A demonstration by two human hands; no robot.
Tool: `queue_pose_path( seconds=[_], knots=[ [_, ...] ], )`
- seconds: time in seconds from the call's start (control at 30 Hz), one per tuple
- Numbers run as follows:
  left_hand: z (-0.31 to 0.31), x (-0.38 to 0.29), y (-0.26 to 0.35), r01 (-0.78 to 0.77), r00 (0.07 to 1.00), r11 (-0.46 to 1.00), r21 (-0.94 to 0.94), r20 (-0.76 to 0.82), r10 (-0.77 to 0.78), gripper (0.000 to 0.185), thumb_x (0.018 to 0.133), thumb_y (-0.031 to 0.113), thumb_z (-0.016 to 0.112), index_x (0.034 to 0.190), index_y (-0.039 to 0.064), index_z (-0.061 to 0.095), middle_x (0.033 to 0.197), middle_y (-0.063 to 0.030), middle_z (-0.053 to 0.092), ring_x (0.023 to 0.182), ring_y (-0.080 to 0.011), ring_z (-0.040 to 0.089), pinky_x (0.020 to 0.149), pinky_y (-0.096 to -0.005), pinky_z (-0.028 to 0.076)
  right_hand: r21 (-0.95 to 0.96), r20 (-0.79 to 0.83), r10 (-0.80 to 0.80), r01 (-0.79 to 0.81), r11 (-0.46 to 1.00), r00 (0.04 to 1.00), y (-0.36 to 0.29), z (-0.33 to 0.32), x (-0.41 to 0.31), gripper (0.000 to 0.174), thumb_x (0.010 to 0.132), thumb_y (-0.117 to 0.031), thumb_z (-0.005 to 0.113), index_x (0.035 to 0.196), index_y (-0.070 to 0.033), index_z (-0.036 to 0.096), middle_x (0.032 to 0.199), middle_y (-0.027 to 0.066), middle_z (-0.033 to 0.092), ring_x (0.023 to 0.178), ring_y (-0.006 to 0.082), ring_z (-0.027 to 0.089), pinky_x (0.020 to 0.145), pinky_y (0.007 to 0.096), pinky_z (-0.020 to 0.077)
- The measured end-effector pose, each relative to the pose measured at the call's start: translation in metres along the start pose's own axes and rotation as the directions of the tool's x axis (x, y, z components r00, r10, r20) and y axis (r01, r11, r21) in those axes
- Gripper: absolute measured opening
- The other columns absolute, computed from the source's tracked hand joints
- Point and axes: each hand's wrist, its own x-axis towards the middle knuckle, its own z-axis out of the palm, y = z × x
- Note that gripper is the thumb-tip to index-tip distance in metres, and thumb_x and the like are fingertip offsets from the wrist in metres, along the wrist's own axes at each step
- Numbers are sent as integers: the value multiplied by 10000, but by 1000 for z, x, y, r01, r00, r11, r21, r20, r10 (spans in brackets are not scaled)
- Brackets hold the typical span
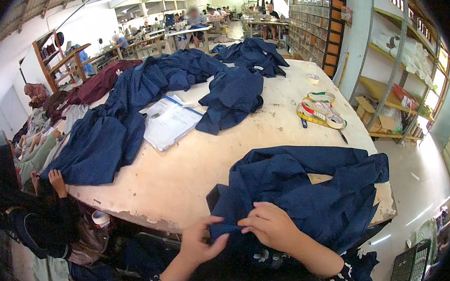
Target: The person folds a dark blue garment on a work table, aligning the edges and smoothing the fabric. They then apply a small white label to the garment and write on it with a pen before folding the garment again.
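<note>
A navy blue garment [304, 190] lies in folds over the near right of the worktable [181, 192]. My right hand [272, 225] is closed over the garment's near left part. From its fingertips pokes a small orange object [241, 223], mostly hidden, so I cannot tell what it is. Just to the left, my left hand [201, 237] is blurred, its thumb and fingers spread around a folded edge of the same cloth. Whether those fingertips touch the cloth is unclear.
Navy garments [97, 146] run along the table's left side, where a co-worker's hand [57, 183] rests on one. Papers in a plastic sleeve [170, 124] lie mid-table. Farther right are a tape measure [310, 117], tape rolls [334, 120] and a dark pointed tool [343, 136]. A black crate [409, 270] stands at right.
</note>
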Motion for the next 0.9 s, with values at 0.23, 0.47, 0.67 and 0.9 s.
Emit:
queue_pose_path(
  seconds=[0.23, 0.47, 0.67, 0.9],
  knots=[
    [-25, 37, -85, 874, 483, 383, -299, 449, -752, 625, 932, 523, 310, 1050, -32, 575, 905, -129, 643, 806, -209, 616, 749, -308, 485, 124, 221, -131, 106, 987, 966, -1, 44, -29, 398, 739, -43, 570, 1129, -121, 589, 883, 60, 594, 927, 252, 578, 1008, 464, 360],
    [-1, 51, -14, 160, 938, 987, 10, 309, -155, 312, 859, 155, 587, 1102, -40, 574, 1062, -196, 610, 999, -295, 584, 913, -358, 423, -35, -12, 59, -59, 998, 998, -8, -6, -16, 239, 714, -74, 677, 929, -179, 664, 902, -16, 611, 835, 139, 591, 1069, 520, 199],
    [-10, 25, -7, -207, 934, 953, 221, 334, 126, 387, 735, 123, 697, 1083, -2, 583, 1125, -204, 571, 1035, -375, 544, 925, -428, 404, -173, 17, 99, -95, 980, 995, -1, -41, 6, 152, 743, -110, 666, 860, -206, 652, 856, -48, 622, 840, 118, 604, 1045, 603, 148],
    [-6, 49, 22, -586, 772, 538, 606, 215, 599, 367, 674, 176, 742, 1004, 87, 611, 1087, -150, 606, 955, -294, 584, 862, -375, 440, -300, -36, 28, -38, 953, 999, 1, -13, -16, 144, 766, -101, 614, 884, -182, 633, 869, -34, 601, 866, 117, 592, 1043, 597, 163]
  ],
)
